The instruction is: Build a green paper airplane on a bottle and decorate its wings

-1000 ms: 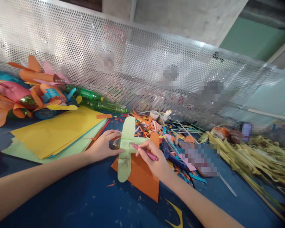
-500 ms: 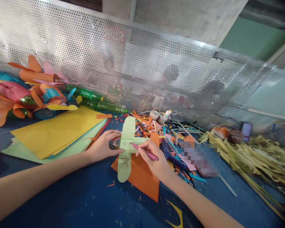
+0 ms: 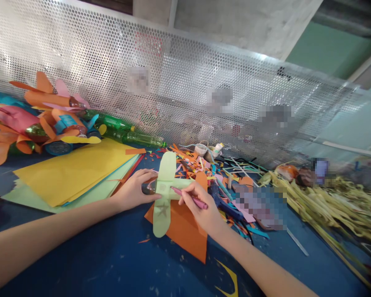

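Observation:
In the middle of the head view lies a toy plane (image 3: 163,218) of pale green paper around a clear bottle, with a dark star drawn on its near wing. My left hand (image 3: 135,190) is closed around the bottle's left end, thumb and fingers gripping beside the wing. A pink pen (image 3: 198,202) sits pinched in my right hand (image 3: 205,210), its tip at the pale green paper just right of the wing. Under the plane and my right hand is an orange paper sheet (image 3: 188,235), partly covered.
Stacked yellow and green paper (image 3: 77,173) lies left. Paper-covered bottle planes (image 3: 55,99) and green bottles (image 3: 142,138) stand behind it. Paper scraps (image 3: 191,159), a blue glue gun (image 3: 228,206) and dry husk strips (image 3: 321,210) spread rightward. A perforated metal panel (image 3: 185,82) borders the back.
The pen tip has shifted slightly to the right along with my right hand. My left hand and the paper plane have stayed where they were.

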